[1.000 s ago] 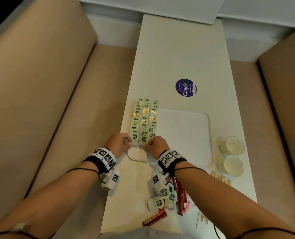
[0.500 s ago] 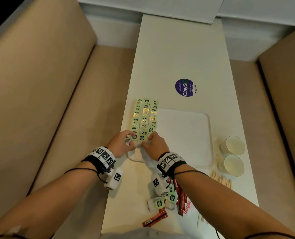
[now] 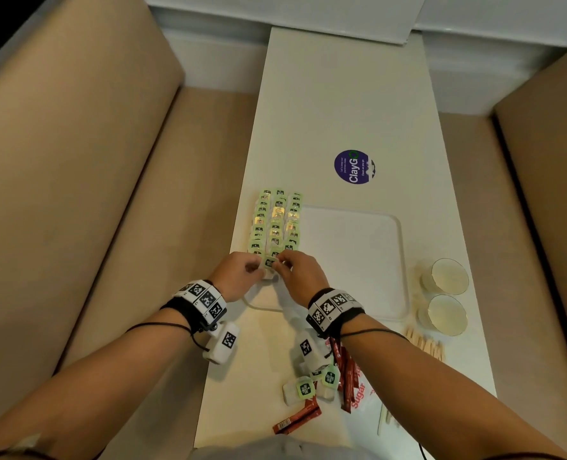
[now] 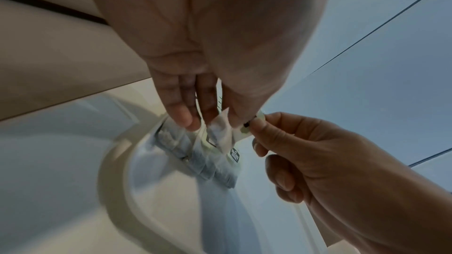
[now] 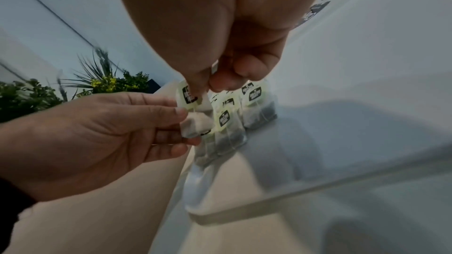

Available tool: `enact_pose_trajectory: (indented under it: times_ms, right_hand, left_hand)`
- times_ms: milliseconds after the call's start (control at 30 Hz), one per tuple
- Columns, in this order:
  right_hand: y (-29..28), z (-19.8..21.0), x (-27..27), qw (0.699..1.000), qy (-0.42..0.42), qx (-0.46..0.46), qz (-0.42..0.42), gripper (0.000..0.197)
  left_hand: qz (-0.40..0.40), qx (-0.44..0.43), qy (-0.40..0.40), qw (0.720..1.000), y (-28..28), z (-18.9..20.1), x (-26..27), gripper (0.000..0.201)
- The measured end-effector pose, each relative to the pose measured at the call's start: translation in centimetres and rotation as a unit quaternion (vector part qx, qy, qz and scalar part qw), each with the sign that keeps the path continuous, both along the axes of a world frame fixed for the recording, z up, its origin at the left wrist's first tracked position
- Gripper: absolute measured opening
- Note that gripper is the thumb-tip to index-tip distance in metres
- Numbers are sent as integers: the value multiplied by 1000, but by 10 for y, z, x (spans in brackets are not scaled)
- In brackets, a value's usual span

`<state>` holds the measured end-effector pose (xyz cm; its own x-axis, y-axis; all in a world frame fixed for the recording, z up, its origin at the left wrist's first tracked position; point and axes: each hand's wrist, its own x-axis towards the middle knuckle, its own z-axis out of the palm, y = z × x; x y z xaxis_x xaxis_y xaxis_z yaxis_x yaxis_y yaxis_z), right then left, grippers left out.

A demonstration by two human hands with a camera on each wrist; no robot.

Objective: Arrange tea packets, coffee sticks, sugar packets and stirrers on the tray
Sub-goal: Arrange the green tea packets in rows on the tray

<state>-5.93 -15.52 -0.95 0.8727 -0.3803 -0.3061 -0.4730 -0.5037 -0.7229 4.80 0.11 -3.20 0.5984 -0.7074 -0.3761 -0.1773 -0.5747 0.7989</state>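
Tea packet (image 3: 269,262) hangs between both hands over the near-left corner of the tray (image 3: 358,260), at the near end of the rows (image 3: 277,224) already laid there. The right hand (image 3: 300,277) pinches its green tag between thumb and finger; the left hand (image 3: 239,275) pinches the white bag below it. The bag could drop crooked or nudge the overlapping packets beside it out of line, since they lie loose and touching. I count 3 rows on the tray, roughly 8 packets each; the exact number is too small to tell. About 3 spare packets (image 3: 303,390) lie near the table's edge beside several red sticks (image 3: 297,423), a bundle of stirrers (image 3: 424,346) and 2 cups (image 3: 446,297).
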Motion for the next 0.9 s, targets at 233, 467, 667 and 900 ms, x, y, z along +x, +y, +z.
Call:
enact_pose_trajectory:
  times_ms: [233, 467, 667, 900]
  right_hand:
    - [-6, -2, -10, 999, 19, 48, 8, 27]
    - [-27, -10, -13, 999, 32, 23, -12, 25]
    - [-41, -24, -16, 993, 118, -17, 0, 26]
    - [-34, -30, -14, 981, 172, -73, 47, 26]
  left_hand:
    - [40, -24, -17, 999, -12, 4, -2, 17]
    - [50, 6, -28, 998, -21, 8, -6, 12]
    - [-19, 90, -79, 993, -15, 3, -4, 19]
    - [-117, 120, -128, 978, -19, 4, -5, 28]
